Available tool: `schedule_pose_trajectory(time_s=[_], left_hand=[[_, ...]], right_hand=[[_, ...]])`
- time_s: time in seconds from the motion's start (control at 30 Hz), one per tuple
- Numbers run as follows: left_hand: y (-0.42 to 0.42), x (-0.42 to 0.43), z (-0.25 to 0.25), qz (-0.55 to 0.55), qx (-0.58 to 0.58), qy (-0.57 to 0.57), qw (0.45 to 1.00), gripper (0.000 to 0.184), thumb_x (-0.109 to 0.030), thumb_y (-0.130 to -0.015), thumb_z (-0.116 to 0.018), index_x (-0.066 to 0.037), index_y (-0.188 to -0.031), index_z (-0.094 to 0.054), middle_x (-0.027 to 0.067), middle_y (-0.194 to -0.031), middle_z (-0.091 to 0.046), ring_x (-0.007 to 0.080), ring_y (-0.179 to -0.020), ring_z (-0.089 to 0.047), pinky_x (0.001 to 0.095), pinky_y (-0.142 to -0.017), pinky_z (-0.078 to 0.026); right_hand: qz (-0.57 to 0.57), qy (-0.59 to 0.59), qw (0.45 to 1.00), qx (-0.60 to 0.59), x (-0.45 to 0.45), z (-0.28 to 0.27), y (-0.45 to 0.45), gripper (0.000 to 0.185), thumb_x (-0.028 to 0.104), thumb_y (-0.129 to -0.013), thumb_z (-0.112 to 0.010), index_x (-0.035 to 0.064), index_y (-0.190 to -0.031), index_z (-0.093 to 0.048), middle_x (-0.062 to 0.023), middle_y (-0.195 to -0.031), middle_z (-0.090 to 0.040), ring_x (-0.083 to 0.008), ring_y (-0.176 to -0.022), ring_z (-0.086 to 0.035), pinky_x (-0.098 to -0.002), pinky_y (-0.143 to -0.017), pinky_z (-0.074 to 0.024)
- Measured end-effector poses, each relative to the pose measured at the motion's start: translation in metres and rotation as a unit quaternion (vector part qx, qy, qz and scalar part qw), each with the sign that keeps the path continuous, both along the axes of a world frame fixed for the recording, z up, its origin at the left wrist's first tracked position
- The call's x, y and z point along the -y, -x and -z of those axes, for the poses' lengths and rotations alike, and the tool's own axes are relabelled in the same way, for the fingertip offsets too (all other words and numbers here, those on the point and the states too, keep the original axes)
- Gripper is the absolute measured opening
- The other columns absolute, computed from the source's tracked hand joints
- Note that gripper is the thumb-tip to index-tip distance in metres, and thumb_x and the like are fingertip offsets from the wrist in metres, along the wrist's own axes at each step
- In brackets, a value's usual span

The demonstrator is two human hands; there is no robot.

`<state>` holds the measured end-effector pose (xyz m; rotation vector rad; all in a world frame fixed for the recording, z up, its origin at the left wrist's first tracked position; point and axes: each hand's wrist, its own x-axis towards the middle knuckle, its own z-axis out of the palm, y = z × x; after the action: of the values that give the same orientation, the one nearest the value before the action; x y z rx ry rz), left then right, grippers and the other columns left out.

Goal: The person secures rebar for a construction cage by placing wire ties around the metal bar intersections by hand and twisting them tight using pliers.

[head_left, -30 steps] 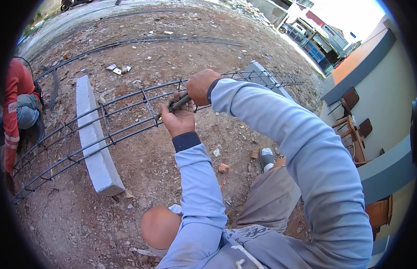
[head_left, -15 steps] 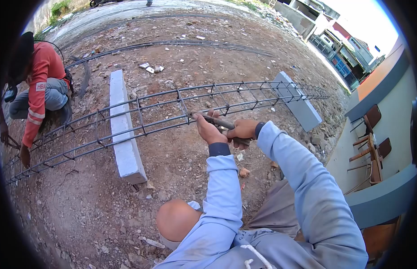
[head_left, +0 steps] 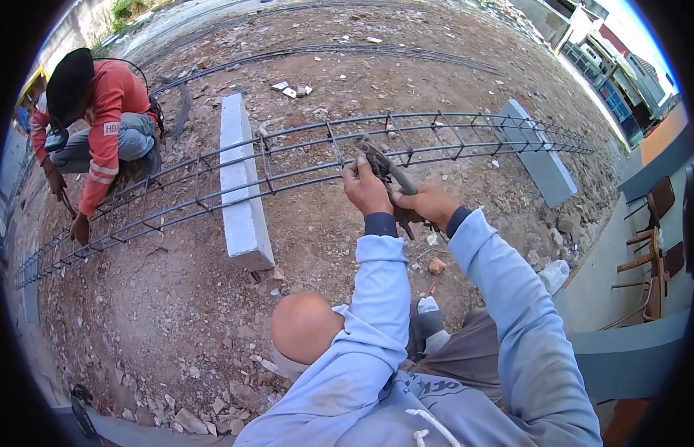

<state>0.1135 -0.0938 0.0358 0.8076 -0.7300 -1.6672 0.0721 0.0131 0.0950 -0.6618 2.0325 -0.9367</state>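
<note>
My right hand (head_left: pixel 429 205) is closed around the handle end of dark metal pincers (head_left: pixel 398 173). Their head reaches the near side of a long rebar cage (head_left: pixel 302 176). My left hand (head_left: pixel 367 188) is closed just beside that head, close to the cage's lower bar; whatever its fingers pinch is hidden. Dark thin pieces hang below the pincers between my hands, too unclear to name. The cage, long bars with square stirrups, rests across a pale block (head_left: pixel 243 186) on the left and another block (head_left: pixel 539 160) on the right.
A co-worker in a red shirt (head_left: pixel 112 112) crouches at the cage's left end, both hands near it. Long loose bars (head_left: pixel 325 49) lie behind on rubble-strewn ground (head_left: pixel 168 313). Chairs (head_left: pixel 660 257) stand by a low wall at right. My knee (head_left: pixel 306 328) is below my left arm.
My view has shifted, so the cage and co-worker appear farther right and higher. The pincers have turned to a steeper angle, while both hands stay together at the cage.
</note>
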Motion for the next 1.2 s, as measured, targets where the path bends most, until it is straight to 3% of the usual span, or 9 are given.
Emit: schedule_pose_trajectory(time_s=[0.17,0.27,0.37,0.6,0.7,0.87,0.97,1.07,1.2], left_hand=[[-0.024,0.005,-0.008,-0.008,-0.047,-0.099,0.994,0.014,-0.020,-0.091,-0.055,-0.007,-0.090,-0.055,0.0017,-0.081,-0.060,0.0091,-0.070,-0.057,0.0208,-0.057,-0.044],[-0.029,0.017,-0.003,-0.021,0.011,-0.079,0.997,0.013,-0.020,-0.090,-0.057,-0.007,-0.089,-0.056,-0.0001,-0.079,-0.058,0.0063,-0.068,-0.053,0.0185,-0.056,-0.040],[-0.026,0.025,0.007,-0.038,0.025,-0.066,0.997,0.013,-0.020,-0.088,-0.060,-0.007,-0.085,-0.061,-0.0038,-0.067,-0.052,0.0034,-0.056,-0.044,0.0182,-0.050,-0.034],[-0.028,0.056,0.028,-0.087,0.075,-0.076,0.990,0.014,-0.017,-0.085,-0.065,-0.004,-0.078,-0.064,-0.0069,-0.064,-0.046,0.0028,-0.055,-0.034,0.0208,-0.048,-0.024],[-0.038,0.061,0.011,-0.078,0.103,-0.092,0.987,0.015,-0.019,-0.085,-0.065,-0.004,-0.079,-0.064,-0.0056,-0.064,-0.046,0.0034,-0.054,-0.034,0.0211,-0.047,-0.025],[-0.056,0.043,-0.005,-0.094,0.129,-0.110,0.981,0.017,-0.020,-0.083,-0.067,-0.004,-0.086,-0.064,-0.0042,-0.063,-0.049,0.0045,-0.052,-0.040,0.0212,-0.046,-0.031],[-0.086,0.040,-0.019,-0.135,0.185,-0.101,0.968,0.018,-0.020,-0.083,-0.068,-0.003,-0.088,-0.064,-0.0031,-0.063,-0.050,0.0054,-0.052,-0.043,0.0225,-0.045,-0.034],[-0.105,0.036,-0.022,-0.146,0.261,-0.070,0.952,0.019,-0.020,-0.082,-0.068,-0.002,-0.088,-0.064,-0.0025,-0.062,-0.050,0.0066,-0.052,-0.043,0.0233,-0.044,-0.034],[-0.105,0.044,-0.006,-0.143,0.282,-0.073,0.946,0.020,-0.019,-0.082,-0.068,-0.001,-0.090,-0.065,-0.0011,-0.064,-0.051,0.0074,-0.055,-0.044,0.0228,-0.047,-0.035]], right_hand=[[-0.022,0.035,0.997,0.059,0.025,0.010,0.017,0.031,0.035,-0.085,-0.062,0.0045,-0.079,-0.063,-0.0035,-0.069,-0.060,-0.0137,-0.061,-0.052,-0.0313,-0.055,-0.0401],[-0.104,0.027,0.928,-0.356,0.063,0.007,0.049,0.039,0.043,-0.083,-0.061,0.0053,-0.095,-0.061,-0.0142,-0.080,-0.063,-0.0286,-0.073,-0.062,-0.0408,-0.066,-0.0483],[-0.108,-0.008,0.835,-0.540,0.097,-0.008,0.057,0.050,0.052,-0.080,-0.061,0.0072,-0.103,-0.059,-0.0179,-0.091,-0.060,-0.0347,-0.087,-0.060,-0.0445,-0.073,-0.0487],[-0.191,0.035,0.814,-0.548,0.104,0.018,0.065,0.048,0.040,-0.076,-0.068,0.0050,-0.107,-0.056,-0.0139,-0.105,-0.054,-0.0308,-0.103,-0.052,-0.0430,-0.082,-0.0434],[-0.176,0.232,0.782,-0.551,0.094,0.000,0.053,0.040,0.028,-0.081,-0.064,0.0028,-0.111,-0.054,-0.0143,-0.106,-0.055,-0.0308,-0.100,-0.054,-0.0412,-0.078,-0.0452],[-0.178,0.262,0.948,-0.042,0.093,0.045,-0.014,0.022,0.012,-0.087,-0.052,-0.0014,-0.104,-0.058,-0.0124,-0.079,-0.061,-0.0278,-0.068,-0.060,-0.0358,-0.061,-0.0487],[-0.145,0.308,0.931,0.135,0.092,0.040,-0.048,0.020,0.012,-0.090,-0.048,-0.0017,-0.099,-0.059,-0.0039,-0.065,-0.057,-0.0098,-0.047,-0.051,-0.0252,-0.044,-0.0419],[-0.108,0.184,0.921,0.327,0.089,0.036,-0.060,0.017,0.010,-0.089,-0.051,0.0000,-0.098,-0.060,-0.0033,-0.066,-0.057,-0.0069,-0.046,-0.048,-0.0231,-0.041,-0.0367],[-0.071,0.153,0.927,0.335,0.095,0.052,-0.065,0.016,0.011,-0.088,-0.053,0.0003,-0.094,-0.062,-0.0038,-0.065,-0.057,-0.0076,-0.044,-0.045,-0.0229,-0.038,-0.0328]])
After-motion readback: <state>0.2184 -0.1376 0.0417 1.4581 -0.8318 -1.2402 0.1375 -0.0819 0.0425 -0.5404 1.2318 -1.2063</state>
